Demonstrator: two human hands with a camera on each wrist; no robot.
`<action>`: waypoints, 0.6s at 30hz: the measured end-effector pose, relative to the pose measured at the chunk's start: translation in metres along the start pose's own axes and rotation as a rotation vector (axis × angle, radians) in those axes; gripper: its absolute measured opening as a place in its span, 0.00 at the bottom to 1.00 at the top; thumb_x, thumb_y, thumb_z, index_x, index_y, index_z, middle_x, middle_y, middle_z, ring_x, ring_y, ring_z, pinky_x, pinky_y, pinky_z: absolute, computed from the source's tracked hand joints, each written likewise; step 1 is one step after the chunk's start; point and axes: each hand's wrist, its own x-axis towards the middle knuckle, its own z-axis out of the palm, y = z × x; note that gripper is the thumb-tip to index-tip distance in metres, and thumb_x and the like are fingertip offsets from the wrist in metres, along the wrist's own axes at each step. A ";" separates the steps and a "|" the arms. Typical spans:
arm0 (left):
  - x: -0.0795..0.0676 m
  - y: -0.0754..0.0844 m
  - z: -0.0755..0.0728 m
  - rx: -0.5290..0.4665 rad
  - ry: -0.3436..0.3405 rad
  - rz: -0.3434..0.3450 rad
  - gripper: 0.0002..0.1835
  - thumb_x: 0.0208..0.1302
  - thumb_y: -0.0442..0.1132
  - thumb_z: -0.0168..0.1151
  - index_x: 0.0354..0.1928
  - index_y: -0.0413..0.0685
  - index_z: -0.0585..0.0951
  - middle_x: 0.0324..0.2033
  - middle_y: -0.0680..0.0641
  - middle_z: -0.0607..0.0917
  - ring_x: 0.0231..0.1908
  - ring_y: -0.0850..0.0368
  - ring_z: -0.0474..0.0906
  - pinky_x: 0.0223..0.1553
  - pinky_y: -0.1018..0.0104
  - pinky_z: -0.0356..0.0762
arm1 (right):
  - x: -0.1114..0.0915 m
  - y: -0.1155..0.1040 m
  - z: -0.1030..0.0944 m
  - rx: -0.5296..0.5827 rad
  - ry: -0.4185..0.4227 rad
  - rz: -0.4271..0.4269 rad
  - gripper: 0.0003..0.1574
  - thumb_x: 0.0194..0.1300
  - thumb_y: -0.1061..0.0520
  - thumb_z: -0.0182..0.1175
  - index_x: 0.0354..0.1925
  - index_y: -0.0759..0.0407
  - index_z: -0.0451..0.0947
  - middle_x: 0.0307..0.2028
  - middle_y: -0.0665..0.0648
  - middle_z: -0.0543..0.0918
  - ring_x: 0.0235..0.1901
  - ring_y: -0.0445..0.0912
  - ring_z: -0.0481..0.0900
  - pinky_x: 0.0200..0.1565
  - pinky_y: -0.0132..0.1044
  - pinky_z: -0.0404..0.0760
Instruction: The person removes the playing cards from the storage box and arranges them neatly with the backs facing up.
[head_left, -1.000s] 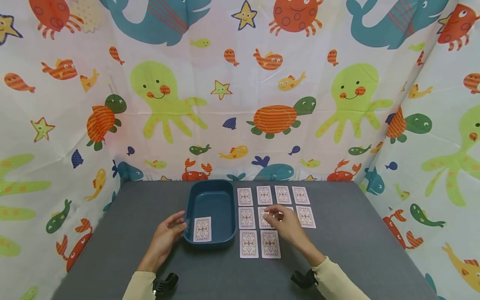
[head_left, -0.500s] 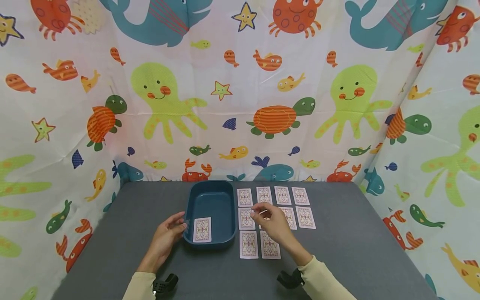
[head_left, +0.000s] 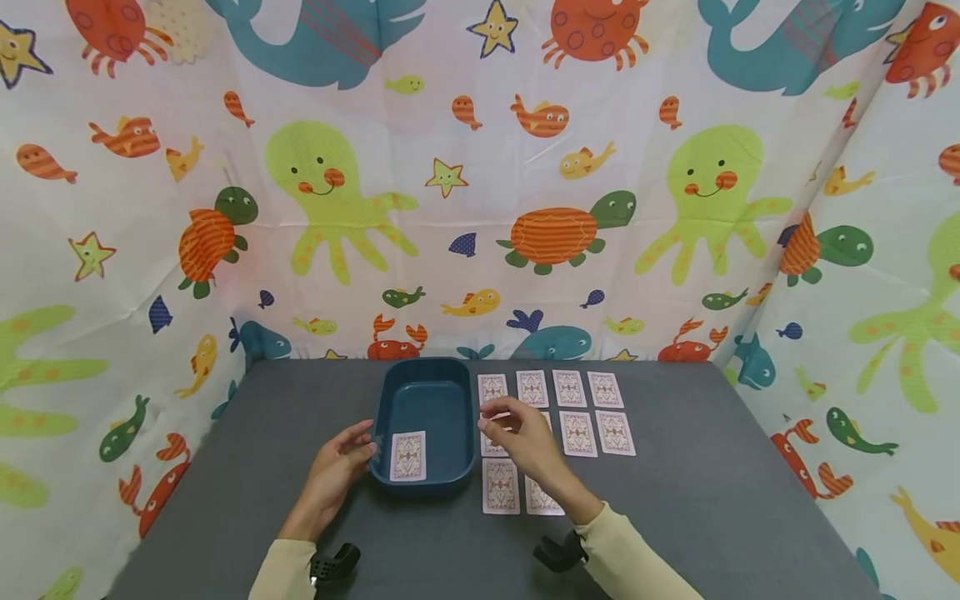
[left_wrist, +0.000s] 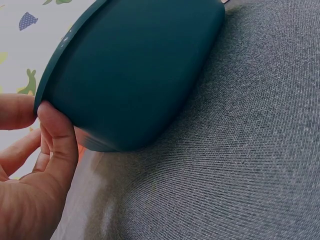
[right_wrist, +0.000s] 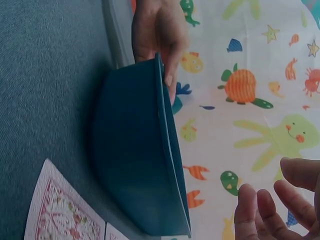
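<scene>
My left hand (head_left: pixel 332 479) pinches the left rim of a dark blue plastic tub (head_left: pixel 442 412), thumb outside and a finger over the edge in the left wrist view. One playing card (head_left: pixel 408 457) lies back up in the tub's near left part. My right hand (head_left: pixel 529 446) hovers just right of the tub, over the laid-out cards, fingers bent. In the right wrist view the thumb and fingers (right_wrist: pixel 245 207) stand apart with nothing between them. The hand partly covers a middle-row card (head_left: pixel 492 448) and a near-row card (head_left: pixel 542 497).
Right of the tub, several patterned playing cards lie back up in rows, including a far-row card (head_left: pixel 604 390) and a middle-row card (head_left: pixel 615 432). They rest on a grey cloth-covered table (head_left: pixel 697 500). A sea-animal curtain (head_left: pixel 450 208) hangs behind and at the sides.
My right hand has moved left, from over the middle row's second card toward the tub's right rim, uncovering cards behind it. My left hand and the tub stay in place.
</scene>
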 end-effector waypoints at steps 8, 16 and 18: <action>0.001 -0.002 0.001 0.003 0.000 0.012 0.26 0.70 0.37 0.56 0.69 0.54 0.69 0.61 0.42 0.70 0.56 0.48 0.70 0.58 0.57 0.71 | -0.003 -0.019 0.012 0.006 -0.066 0.005 0.15 0.64 0.62 0.64 0.49 0.60 0.80 0.49 0.65 0.82 0.47 0.55 0.83 0.42 0.31 0.80; 0.001 -0.001 0.000 0.004 0.000 0.006 0.26 0.70 0.37 0.56 0.69 0.54 0.69 0.60 0.43 0.70 0.56 0.49 0.71 0.56 0.59 0.71 | 0.007 -0.003 0.033 0.009 -0.084 -0.029 0.16 0.64 0.60 0.64 0.51 0.57 0.80 0.50 0.62 0.82 0.49 0.57 0.83 0.45 0.36 0.80; 0.001 0.000 0.000 0.005 -0.004 0.008 0.26 0.70 0.37 0.56 0.69 0.53 0.68 0.61 0.43 0.70 0.56 0.49 0.70 0.56 0.59 0.71 | 0.011 0.005 0.039 -0.003 -0.082 -0.036 0.17 0.64 0.58 0.65 0.51 0.55 0.80 0.50 0.60 0.83 0.48 0.55 0.83 0.45 0.36 0.80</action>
